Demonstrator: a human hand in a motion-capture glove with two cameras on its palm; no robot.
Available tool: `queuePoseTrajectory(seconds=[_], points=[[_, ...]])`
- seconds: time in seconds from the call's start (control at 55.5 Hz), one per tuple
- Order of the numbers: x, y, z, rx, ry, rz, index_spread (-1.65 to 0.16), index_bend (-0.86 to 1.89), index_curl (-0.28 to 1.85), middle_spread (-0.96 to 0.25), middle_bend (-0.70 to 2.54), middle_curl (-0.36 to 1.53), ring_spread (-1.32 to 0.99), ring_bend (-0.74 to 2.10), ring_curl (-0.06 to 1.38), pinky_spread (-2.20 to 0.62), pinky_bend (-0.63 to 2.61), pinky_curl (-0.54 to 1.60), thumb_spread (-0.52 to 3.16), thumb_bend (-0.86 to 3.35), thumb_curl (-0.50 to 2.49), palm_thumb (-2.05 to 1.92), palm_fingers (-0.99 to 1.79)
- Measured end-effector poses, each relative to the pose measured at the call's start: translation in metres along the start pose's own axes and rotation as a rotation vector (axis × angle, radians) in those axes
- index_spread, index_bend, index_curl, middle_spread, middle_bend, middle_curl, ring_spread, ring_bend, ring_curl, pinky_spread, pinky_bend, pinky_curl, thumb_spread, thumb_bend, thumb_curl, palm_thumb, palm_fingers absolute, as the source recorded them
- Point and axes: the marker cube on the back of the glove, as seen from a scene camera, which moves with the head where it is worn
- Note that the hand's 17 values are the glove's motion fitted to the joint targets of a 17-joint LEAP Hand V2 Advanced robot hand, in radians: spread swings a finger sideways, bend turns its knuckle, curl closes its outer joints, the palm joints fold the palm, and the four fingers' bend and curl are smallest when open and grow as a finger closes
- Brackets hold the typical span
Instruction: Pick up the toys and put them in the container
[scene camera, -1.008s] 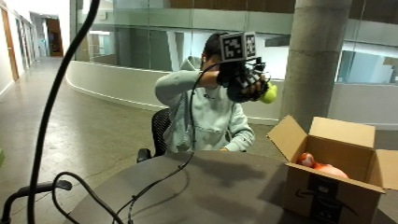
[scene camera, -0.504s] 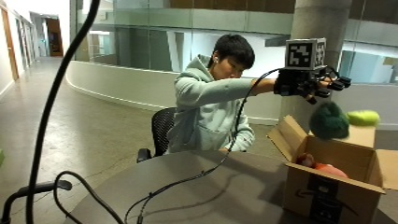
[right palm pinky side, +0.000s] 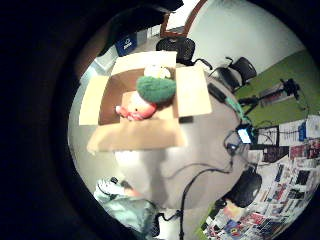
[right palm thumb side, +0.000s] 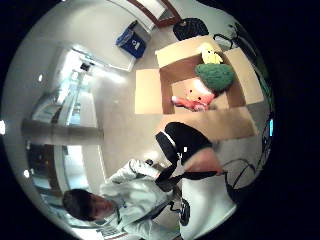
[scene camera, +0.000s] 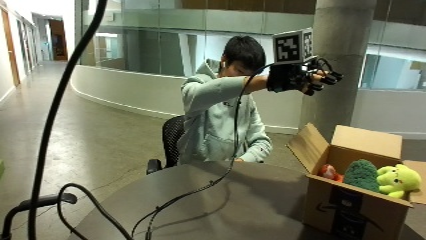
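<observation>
Cardboard is what I see first: one open box (scene camera: 353, 200) standing at the table's (scene camera: 219, 205) far right edge, its flaps folded outward so the mouth is wide for dropping things in. From the outside view I count three toys in it: a dark green plush (scene camera: 361, 174), a yellow-green plush (scene camera: 397, 180) just beside it at the box's right side, and a red-and-pink toy (scene camera: 327, 172) sitting lower against the left wall. The palm views look straight down into the box and agree on three. I see no toy on the bare tabletop, so I judge the collecting to be done or nearly so. My gloved right hand (scene camera: 303, 79) is raised well above the box, at about head height, fingers spread and relaxed with nothing in them, which fits a hand that releases from above and lets the toys fall in. The two green plush toys sit high, level with the rim, touching each other.
</observation>
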Motion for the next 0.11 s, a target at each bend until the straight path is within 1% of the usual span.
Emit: queuePoseTrajectory(seconds=[0.108], points=[[0.002, 0.027, -0.009, 0.027, 0.023, -0.026, -0.26, 0.2, 0.29, 0.01, 0.11, 0.25, -0.03, 0.14, 0.21, 0.02, 0.59, 0.32, 1.2, -0.01, 0.46, 0.18, -0.18]])
